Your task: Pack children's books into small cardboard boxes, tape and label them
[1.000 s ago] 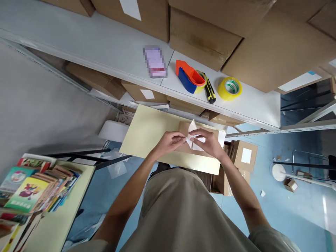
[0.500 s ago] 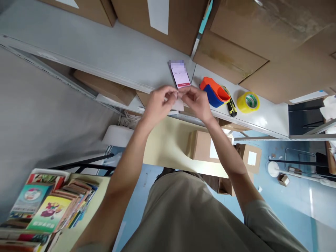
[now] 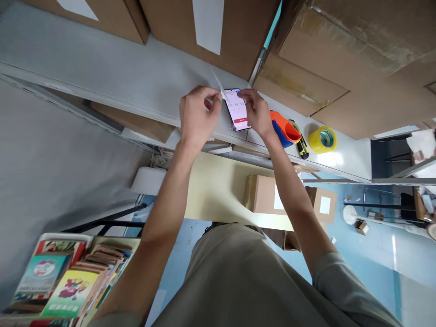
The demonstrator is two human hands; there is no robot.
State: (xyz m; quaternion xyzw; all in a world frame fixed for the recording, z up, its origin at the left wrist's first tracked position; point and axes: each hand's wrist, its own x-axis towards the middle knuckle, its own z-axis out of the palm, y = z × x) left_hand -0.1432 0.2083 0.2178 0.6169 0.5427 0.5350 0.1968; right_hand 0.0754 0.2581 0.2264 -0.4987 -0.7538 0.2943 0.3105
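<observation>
My left hand (image 3: pixel 195 116) pinches a thin white strip of paper (image 3: pixel 219 86), seen edge-on, above the grey shelf (image 3: pixel 112 77). My right hand (image 3: pixel 255 111) is curled over the top edge of a phone (image 3: pixel 237 111) with a lit screen that lies on the shelf; its fingertips touch the phone. Below my arms a small brown box (image 3: pixel 262 194) with a white label rests on a pale yellow table (image 3: pixel 214 186).
An orange-and-blue tape dispenser (image 3: pixel 284 129), a yellow-black utility knife (image 3: pixel 301 146) and a roll of yellow tape (image 3: pixel 322 139) lie right of the phone. Large cardboard boxes (image 3: pixel 320 59) fill the back of the shelf. Stacked books (image 3: pixel 64 281) sit at lower left. More boxes (image 3: pixel 322 204) stand on the blue floor.
Both hands rose from the box on the yellow table up to the shelf, carrying the white paper. The right hand let go of the paper and reached the phone.
</observation>
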